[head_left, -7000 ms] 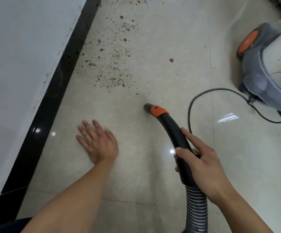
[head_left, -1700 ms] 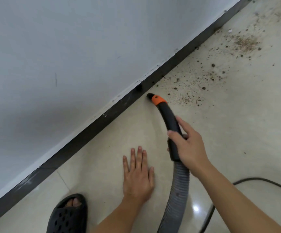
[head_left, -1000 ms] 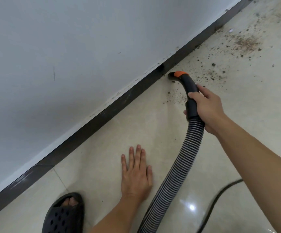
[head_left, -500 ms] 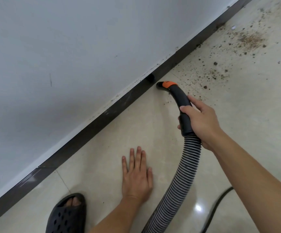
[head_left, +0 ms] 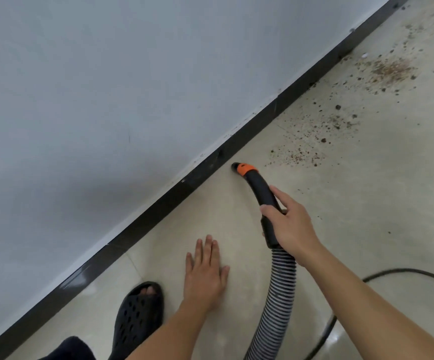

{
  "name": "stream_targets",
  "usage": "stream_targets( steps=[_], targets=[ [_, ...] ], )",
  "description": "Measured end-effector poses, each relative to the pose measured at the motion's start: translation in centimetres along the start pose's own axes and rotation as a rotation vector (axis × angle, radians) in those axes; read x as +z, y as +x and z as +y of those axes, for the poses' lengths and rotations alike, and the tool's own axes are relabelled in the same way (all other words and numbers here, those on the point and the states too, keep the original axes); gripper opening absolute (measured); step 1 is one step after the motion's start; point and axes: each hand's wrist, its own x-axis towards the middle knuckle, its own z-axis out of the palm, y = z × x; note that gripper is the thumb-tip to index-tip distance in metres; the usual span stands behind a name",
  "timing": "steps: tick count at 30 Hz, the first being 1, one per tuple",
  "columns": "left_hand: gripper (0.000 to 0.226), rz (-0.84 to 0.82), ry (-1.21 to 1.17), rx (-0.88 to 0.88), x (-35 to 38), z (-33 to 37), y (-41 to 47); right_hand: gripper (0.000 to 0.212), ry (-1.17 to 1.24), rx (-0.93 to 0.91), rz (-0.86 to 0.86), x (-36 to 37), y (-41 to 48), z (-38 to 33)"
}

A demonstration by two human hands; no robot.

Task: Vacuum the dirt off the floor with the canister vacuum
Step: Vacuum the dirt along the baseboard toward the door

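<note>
My right hand (head_left: 292, 226) grips the black handle of the vacuum hose (head_left: 278, 302), whose ribbed grey tube runs down to the bottom edge. The orange-collared nozzle (head_left: 240, 169) points at the floor close to the black baseboard (head_left: 163, 201). Brown dirt (head_left: 312, 141) is scattered over the beige tiles to the right of the nozzle, with a denser patch (head_left: 390, 70) farther up along the wall. My left hand (head_left: 205, 275) rests flat on the floor, fingers straight, left of the hose. The canister is out of view.
A white wall (head_left: 106, 87) fills the upper left above the baseboard. My foot in a black perforated sandal (head_left: 139, 315) stands at the bottom left. A black power cord (head_left: 403, 271) curves across the tiles at the lower right.
The nozzle has drawn back along the baseboard toward me, away from the dirt strip it reached a second ago. My left hand has stayed flat on the floor.
</note>
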Motion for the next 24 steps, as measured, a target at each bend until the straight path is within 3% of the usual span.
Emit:
stream_targets(
  steps=[2, 7, 13, 20, 24],
  targets=[
    [0.069, -0.035, -0.012, -0.022, -0.5, -0.3, -0.3, 0.056, -0.053, -0.015, 0.065, -0.7, -0.4, -0.1],
    [0.075, -0.109, -0.083, -0.101, -1.4, 1.9, 0.2, 0.057, -0.073, -0.012, 0.038, -1.6, -6.8, 2.4],
    [0.088, -0.193, -0.022, -0.049, -2.0, 5.0, 0.5, 0.057, 0.043, 0.156, 0.368, -4.9, -12.4, 6.0],
    [0.112, -0.234, 0.056, -0.007, -1.7, 6.7, 0.3, 0.058, 0.115, 0.25, 0.409, -6.6, -15.3, 7.2],
    [0.118, -0.24, 0.092, 0.002, -1.5, 6.3, 0.5, 0.057, 0.104, 0.212, 0.245, -6.7, -15.8, 7.0]
  ],
)
